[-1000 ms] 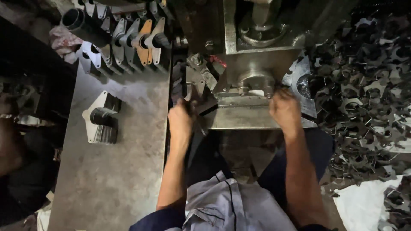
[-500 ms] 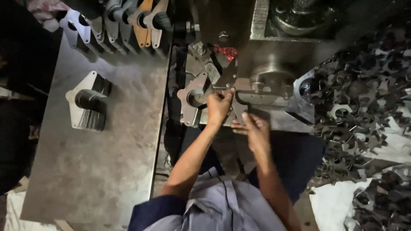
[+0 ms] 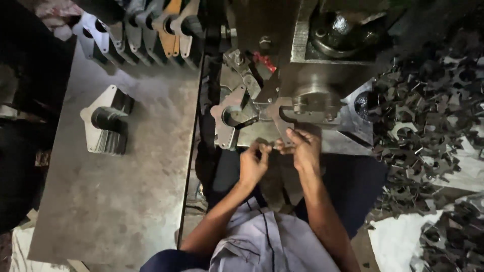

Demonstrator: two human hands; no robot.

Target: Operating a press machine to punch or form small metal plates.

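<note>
A grey steel table [image 3: 126, 201] fills the left side, carrying a stack of flat lobed steel plates [image 3: 103, 126] and, along its far edge, a row of upright steel plates, one orange [image 3: 146, 27], while a dark heap of punched metal scrap [image 3: 428, 126] lies to the right of the grey press machine [image 3: 312, 75]. Another pale lobed plate with a round hole [image 3: 227, 118] leans at the press's left side, just beside the hands. Both forearms reach forward from the lap to the press's front edge: the right hand [image 3: 302, 151] pinches a thin flat steel blank [image 3: 282, 123] resting at the die, and the left hand [image 3: 252, 163] is curled with fingertips touching the right hand's; whether it grips anything cannot be told.
</note>
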